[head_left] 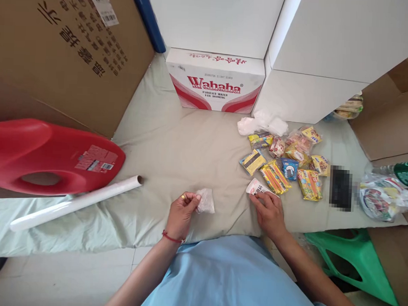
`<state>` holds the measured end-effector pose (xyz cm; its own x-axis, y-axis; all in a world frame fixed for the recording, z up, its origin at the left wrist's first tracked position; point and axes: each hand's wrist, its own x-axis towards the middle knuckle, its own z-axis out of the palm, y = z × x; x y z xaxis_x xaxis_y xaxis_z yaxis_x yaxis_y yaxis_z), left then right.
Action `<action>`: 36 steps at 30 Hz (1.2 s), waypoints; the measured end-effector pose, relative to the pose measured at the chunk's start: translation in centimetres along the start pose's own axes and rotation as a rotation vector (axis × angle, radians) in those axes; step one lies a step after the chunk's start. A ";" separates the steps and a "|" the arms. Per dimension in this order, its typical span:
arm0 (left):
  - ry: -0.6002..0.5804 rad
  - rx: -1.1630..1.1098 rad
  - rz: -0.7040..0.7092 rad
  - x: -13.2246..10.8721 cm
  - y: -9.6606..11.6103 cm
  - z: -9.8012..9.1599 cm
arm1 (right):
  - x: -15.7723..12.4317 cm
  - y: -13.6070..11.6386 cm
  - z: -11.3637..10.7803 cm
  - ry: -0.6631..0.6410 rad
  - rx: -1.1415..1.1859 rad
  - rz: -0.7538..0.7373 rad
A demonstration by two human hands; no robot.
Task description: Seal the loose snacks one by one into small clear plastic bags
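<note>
My left hand (184, 210), with a red cord at the wrist, pinches a small clear plastic bag (207, 201) between thumb and fingers just above the pale cloth. On the right, my right hand (268, 211) has its fingers curled on a white snack packet (255, 185) with red and black print; its lower part is covered by the fingers. Right beyond this hand lie a yellow packet of sausages (275, 176), a blue packet (289, 169), a yellow-and-blue packet (253, 162) and several other wrapped snacks. Crumpled white plastic (263, 124) lies behind them.
A Wahaha water carton (217, 83) stands at the back against white cabinets. On the left are a large cardboard box (68, 75), a red plastic jug (78, 159) and a white roll (76, 204). A green stool (358, 259) stands below the right edge.
</note>
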<state>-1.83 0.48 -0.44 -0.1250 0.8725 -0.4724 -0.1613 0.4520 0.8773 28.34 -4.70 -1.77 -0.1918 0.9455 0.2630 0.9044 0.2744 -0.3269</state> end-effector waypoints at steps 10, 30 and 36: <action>-0.074 0.025 0.062 -0.2 0.5 2.1 | 4.8 1.3 -1.8 -0.002 0.059 0.117; -0.245 0.039 0.027 -1.4 0.6 2.7 | 7.2 -6.9 0.7 -0.318 1.274 0.580; -0.229 0.039 0.009 -0.9 1.1 3.0 | 7.2 -7.2 1.0 -0.242 1.348 0.691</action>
<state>1.03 0.71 1.17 0.1001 0.8939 -0.4369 -0.1223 0.4468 0.8862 20.07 0.27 1.51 -0.0688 0.9194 -0.3873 -0.1419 -0.3932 -0.9084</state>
